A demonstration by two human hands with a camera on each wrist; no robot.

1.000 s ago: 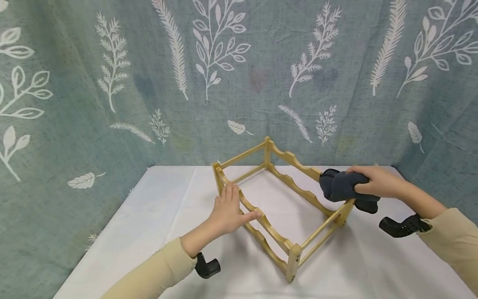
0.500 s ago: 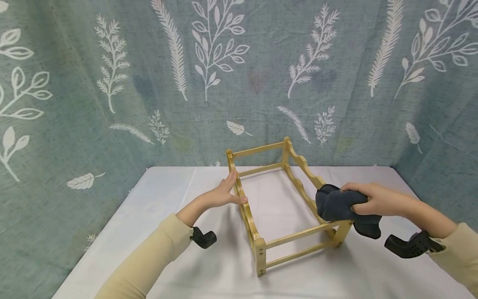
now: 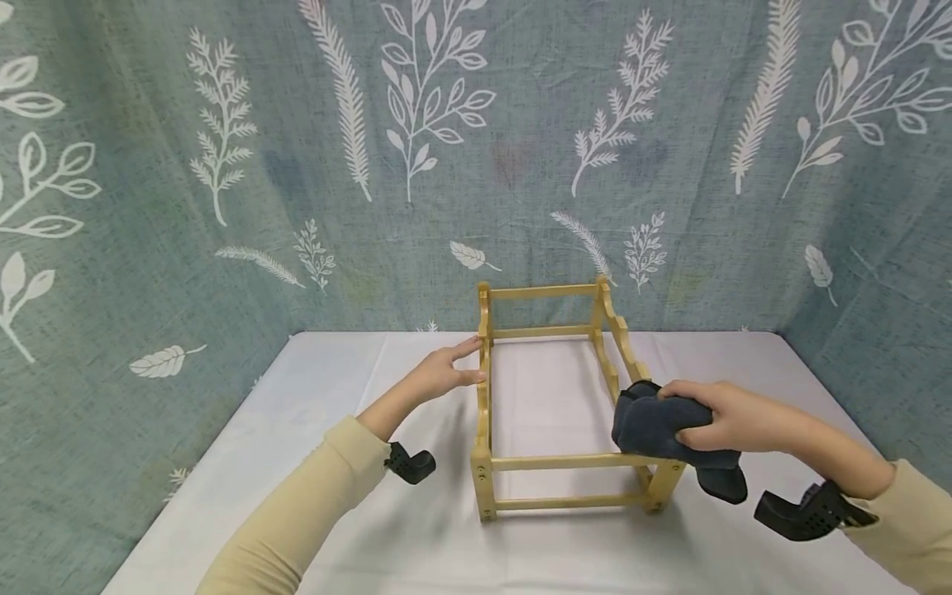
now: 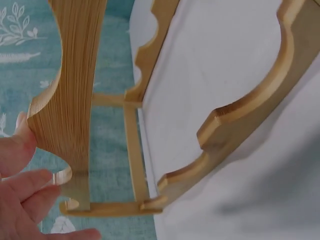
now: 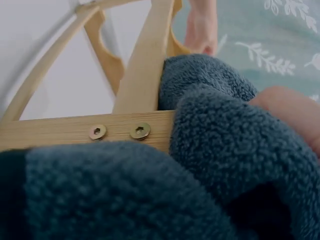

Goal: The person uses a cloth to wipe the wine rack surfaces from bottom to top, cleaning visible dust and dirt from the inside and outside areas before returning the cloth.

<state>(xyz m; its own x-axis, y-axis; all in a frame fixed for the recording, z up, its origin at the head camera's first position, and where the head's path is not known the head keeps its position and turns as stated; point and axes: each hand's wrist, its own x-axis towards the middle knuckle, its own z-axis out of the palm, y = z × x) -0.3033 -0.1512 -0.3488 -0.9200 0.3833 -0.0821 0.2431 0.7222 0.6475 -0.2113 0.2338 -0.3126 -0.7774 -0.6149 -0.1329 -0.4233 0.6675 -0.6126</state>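
Observation:
A wooden rack [image 3: 565, 461] with wavy, scalloped side rails stands on the white table, one short end toward me. My left hand [image 3: 439, 372] touches the top of its left rail, fingers stretched out. In the left wrist view, the thumb and fingertips lie along the scalloped edge [image 4: 70, 100]. My right hand [image 3: 717, 417] grips a bunched dark blue fleecy cloth [image 3: 658, 423] with black edging, pressed on the rack's near right corner. Close up, the cloth [image 5: 225, 135] wraps over the end of the rail beside two bolts; part of that corner is hidden.
The white table [image 3: 357, 529] runs back to a grey-green curtain [image 3: 521, 231] with white leaf prints. Black camera mounts sit on the left wrist [image 3: 411, 464] and right wrist [image 3: 806, 512].
The rack has turned from a slant to nearly square with me. My right hand and the cloth have shifted left and nearer; my left hand has slid farther back along the left rail.

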